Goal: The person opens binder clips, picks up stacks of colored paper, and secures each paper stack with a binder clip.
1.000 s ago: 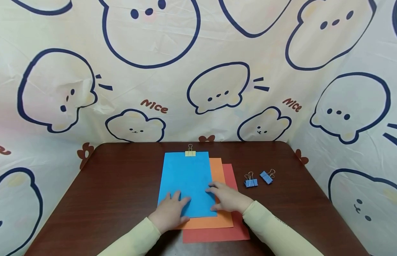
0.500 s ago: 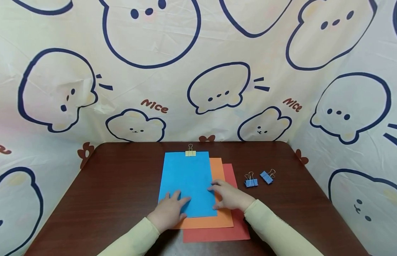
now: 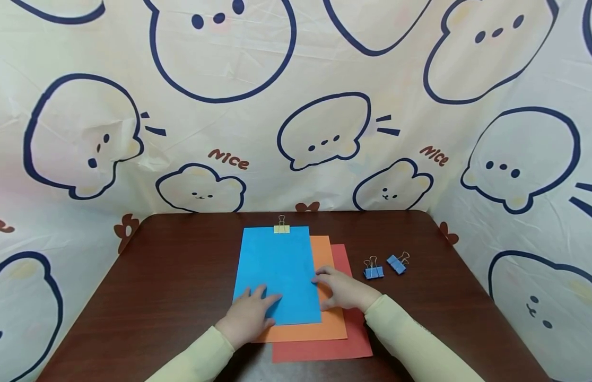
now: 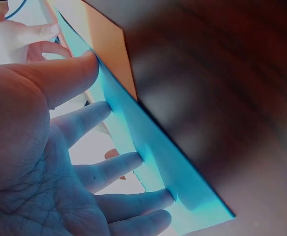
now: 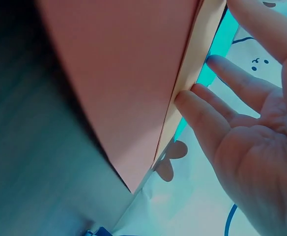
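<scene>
A blue sheet of paper (image 3: 277, 265) lies on top of an orange sheet (image 3: 307, 332) and a red sheet (image 3: 324, 351), each offset to the right and nearer. A pale yellow binder clip (image 3: 281, 229) sits on the blue sheet's far edge, its wire handle up. My left hand (image 3: 245, 314), fingers spread, rests on the blue sheet's lower left; in the left wrist view its fingertips (image 4: 133, 158) touch the blue paper. Over the right edges of the blue and orange sheets lies my right hand (image 3: 346, 291), its fingertips (image 5: 185, 98) touching the paper in the right wrist view.
Two blue binder clips (image 3: 373, 272) lie on the dark brown table (image 3: 181, 265), right of the papers. Behind the table and along its sides hangs a pale cloth (image 3: 258, 122) printed with cartoon outlines.
My right hand has slid slightly to the right, toward the blue sheet's edge. The left hand has drawn a little to the left. Papers and clips have kept their places.
</scene>
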Demonstrator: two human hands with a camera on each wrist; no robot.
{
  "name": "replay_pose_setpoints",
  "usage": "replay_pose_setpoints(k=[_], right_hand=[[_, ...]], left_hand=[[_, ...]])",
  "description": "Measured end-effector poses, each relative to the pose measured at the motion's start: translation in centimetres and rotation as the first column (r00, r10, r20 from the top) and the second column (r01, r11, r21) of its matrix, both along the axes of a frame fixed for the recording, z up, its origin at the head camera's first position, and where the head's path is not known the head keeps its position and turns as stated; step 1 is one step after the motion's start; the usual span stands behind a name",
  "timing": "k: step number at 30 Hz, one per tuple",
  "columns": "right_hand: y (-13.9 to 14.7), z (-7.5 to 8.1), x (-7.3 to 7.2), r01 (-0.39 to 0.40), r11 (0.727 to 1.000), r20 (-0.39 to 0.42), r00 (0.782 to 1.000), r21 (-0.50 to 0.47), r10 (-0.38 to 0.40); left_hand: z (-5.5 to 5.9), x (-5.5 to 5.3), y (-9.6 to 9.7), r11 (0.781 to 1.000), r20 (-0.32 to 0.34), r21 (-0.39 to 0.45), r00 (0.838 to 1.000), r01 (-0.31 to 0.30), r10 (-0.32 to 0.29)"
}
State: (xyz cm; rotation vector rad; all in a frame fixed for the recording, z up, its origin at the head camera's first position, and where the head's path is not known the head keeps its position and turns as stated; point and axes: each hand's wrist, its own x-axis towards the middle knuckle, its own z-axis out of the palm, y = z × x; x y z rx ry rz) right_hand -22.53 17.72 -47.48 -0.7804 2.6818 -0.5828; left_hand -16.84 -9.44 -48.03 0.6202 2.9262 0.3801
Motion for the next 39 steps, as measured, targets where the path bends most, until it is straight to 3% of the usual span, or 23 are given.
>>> replay_pose_setpoints(k=[13,39], right_hand=[[0.1,0.0,0.2,-0.002,1.0,-0.011,1.0,-0.005,0.002],[0.1,-0.1,0.3,-0.003,1.0,-0.02,1.0,0.004,0.003]], left_hand=[[0.5,0.1,-1.1,1.0,0.026,0.012,1.0,-0.015,0.015],[0.4,-0.3,-3.3,0.997,-0.018,0.025,0.997,-0.069,0.07]])
